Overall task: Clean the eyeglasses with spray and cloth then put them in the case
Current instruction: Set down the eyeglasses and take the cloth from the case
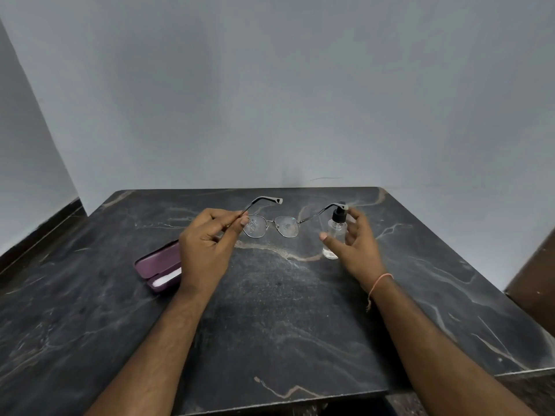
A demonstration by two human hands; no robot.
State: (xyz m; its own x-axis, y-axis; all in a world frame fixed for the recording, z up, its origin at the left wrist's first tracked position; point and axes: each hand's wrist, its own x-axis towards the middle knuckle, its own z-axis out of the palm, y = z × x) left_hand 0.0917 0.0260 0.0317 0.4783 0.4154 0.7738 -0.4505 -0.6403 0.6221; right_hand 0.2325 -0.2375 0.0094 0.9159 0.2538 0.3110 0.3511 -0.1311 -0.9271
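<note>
Dark marbled tabletop [270, 310] lies under the eyeglasses [271, 225], held above it, the left hand [207, 244] pinching one temple arm. They look light, thin and fragile, droplets wetting the lenses beyond that pinch, so frame holds suit best. Right hand [357, 244], fingers loosely spread, sits just beside the spray bottle [335, 232], apparently not gripping.

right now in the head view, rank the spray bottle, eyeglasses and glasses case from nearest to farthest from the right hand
1. Spray bottle: standing on the table inside the open fingers of the right hand.
2. Eyeglasses: to the hand's left, held up by the left hand.
3. Glasses case: farthest, open on the table beyond the left hand.
</note>
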